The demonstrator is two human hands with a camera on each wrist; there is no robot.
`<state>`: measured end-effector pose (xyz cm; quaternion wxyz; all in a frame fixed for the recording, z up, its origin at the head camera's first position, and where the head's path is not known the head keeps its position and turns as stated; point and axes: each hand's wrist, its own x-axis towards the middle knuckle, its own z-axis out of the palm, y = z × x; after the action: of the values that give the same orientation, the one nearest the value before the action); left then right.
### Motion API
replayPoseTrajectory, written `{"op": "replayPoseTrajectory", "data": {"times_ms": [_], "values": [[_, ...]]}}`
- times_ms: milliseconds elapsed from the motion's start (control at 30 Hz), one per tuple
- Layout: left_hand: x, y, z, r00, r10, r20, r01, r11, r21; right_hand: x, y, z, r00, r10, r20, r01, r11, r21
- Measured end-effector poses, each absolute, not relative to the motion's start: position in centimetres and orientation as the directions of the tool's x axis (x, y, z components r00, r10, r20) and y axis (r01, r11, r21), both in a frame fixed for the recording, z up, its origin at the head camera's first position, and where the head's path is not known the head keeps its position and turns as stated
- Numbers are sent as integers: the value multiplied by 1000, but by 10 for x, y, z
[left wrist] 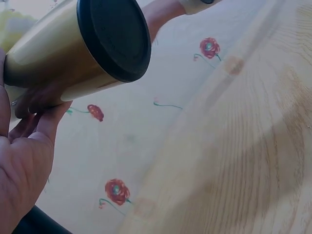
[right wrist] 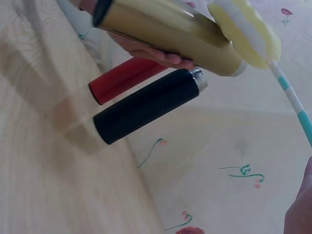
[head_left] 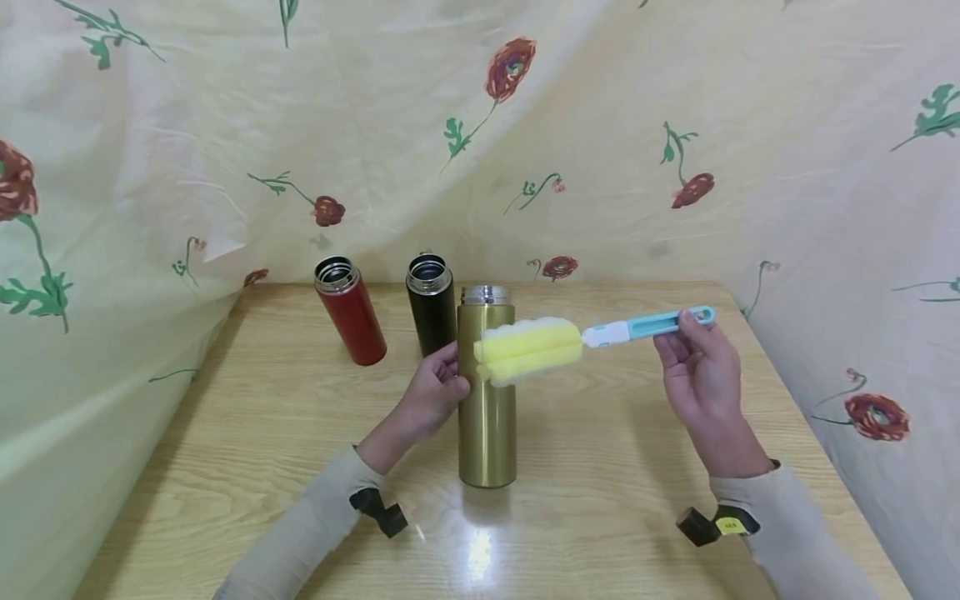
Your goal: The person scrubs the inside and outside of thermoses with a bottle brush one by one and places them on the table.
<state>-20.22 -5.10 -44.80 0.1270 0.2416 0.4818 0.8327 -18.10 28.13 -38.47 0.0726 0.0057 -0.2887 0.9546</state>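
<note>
A tall gold flask point(head_left: 487, 417) stands open-topped at the middle of the wooden table point(head_left: 225, 433). My left hand point(head_left: 435, 392) grips its side; the flask's black base point(left wrist: 114, 36) and gold wall fill the left wrist view, above my palm point(left wrist: 22, 161). My right hand point(head_left: 697, 367) pinches the blue handle point(head_left: 652, 323) of a bottle brush. Its yellow and white sponge head point(head_left: 529, 350) lies across the flask's upper front. In the right wrist view the sponge head point(right wrist: 248, 31) sits by the gold flask's point(right wrist: 170, 29) mouth.
A red flask point(head_left: 349, 311) and a black flask point(head_left: 431, 304) stand open behind the gold one, at the table's back. A flowered cream cloth point(head_left: 525, 125) hangs behind and along both sides. The table's edges run close on the left and right.
</note>
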Motion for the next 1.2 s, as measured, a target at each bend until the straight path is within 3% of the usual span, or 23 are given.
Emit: {"op": "replayPoseTrajectory", "data": {"times_ms": [367, 633, 1200], "values": [[-209, -57, -441, -858, 425, 289, 16, -539, 842, -154, 285, -407, -995, 82, 48, -94, -792, -603], [-211, -62, -442, -865, 413, 286, 18, -543, 840, -139, 285, -416, -985, 115, 132, -174, -741, -649], [-206, -71, -450, -864, 437, 249, -18, -521, 853, -133, 281, -413, -963, 109, 248, -236, -790, -566]]}}
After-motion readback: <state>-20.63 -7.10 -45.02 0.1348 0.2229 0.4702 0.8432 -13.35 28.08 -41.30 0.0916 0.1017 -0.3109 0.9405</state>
